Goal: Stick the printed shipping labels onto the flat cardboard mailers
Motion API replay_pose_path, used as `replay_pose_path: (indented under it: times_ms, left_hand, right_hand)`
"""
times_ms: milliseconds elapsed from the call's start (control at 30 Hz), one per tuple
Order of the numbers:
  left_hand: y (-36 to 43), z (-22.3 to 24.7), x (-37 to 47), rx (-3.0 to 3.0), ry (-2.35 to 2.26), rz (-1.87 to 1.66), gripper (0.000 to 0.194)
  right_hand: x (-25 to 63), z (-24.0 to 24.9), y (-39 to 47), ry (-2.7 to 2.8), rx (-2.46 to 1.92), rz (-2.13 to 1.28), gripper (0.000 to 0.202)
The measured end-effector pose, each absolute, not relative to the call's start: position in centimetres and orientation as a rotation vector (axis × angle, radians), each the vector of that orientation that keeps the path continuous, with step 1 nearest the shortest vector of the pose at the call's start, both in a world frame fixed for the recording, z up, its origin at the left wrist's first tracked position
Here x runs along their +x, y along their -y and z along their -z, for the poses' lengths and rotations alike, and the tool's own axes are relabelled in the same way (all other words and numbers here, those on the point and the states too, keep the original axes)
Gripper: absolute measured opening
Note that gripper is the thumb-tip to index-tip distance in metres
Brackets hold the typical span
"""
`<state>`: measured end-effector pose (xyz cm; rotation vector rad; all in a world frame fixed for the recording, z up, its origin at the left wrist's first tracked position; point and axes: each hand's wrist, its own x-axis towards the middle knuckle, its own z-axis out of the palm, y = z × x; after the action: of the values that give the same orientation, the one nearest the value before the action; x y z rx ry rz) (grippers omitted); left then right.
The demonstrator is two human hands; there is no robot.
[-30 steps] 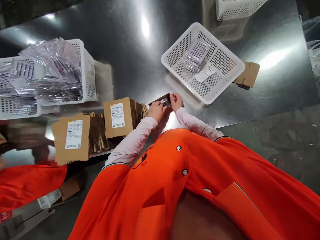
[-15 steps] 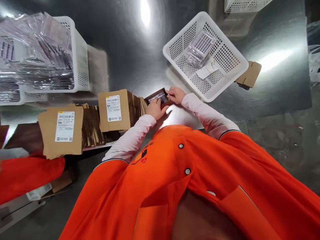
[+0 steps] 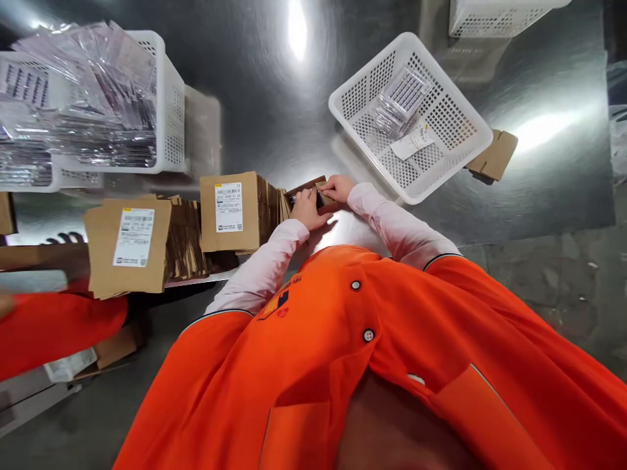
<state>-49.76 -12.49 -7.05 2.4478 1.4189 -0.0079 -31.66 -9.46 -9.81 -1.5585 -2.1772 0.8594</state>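
Note:
A small open cardboard box (image 3: 309, 183) lies on the table's near edge, straight ahead of my body. My left hand (image 3: 307, 209) is closed on its near side, fingers bent over the rim into it. At the right end, my right hand (image 3: 339, 188) pinches the box's flap. Dark contents show in a narrow gap between the hands; most of the inside is hidden by my fingers. Left of the box stands a row of flattened cardboard boxes (image 3: 267, 212), its front one bearing a white label (image 3: 228, 207).
A white basket (image 3: 414, 189) with several clear packets (image 3: 404, 91) and a paper slip (image 3: 412, 142) stands right. Packets fill another basket (image 3: 172, 117) at left. More flat boxes (image 3: 127, 281) stand nearer. A co-worker's orange sleeve (image 3: 63, 329) shows at far left.
My left fingers have moved further over the box, covering the packets seen in it before. My right hand has shifted slightly along its end. The whole view has shifted a little.

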Motion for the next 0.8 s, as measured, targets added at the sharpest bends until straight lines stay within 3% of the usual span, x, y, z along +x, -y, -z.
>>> replay_pose_path:
  times_ms: [133,233,433,800]
  left_hand:
    - [14.4,5.8,-51.5,2.312,-1.771,-0.07,0.058]
    - [15.0,6.2,-51.9,2.209,-1.862,-0.068,0.06]
    - [13.8,7.9,-50.8,2.342,-1.471,0.194,0.07]
    - [13.4,8.4,-51.5,2.447,-1.37,0.236,0.06]
  right_hand:
    - [-31.6,8.8,9.8,2.188,-1.673,-0.959,0.039]
    - [-31.9,8.5,10.5,2.266,-1.742,-0.887,0.039]
    - [-32.5,7.8,10.6,2.366,-1.802,-0.891,0.041]
    - [-32.3,8.2,10.3,2.162,-1.783,-0.941,0.052]
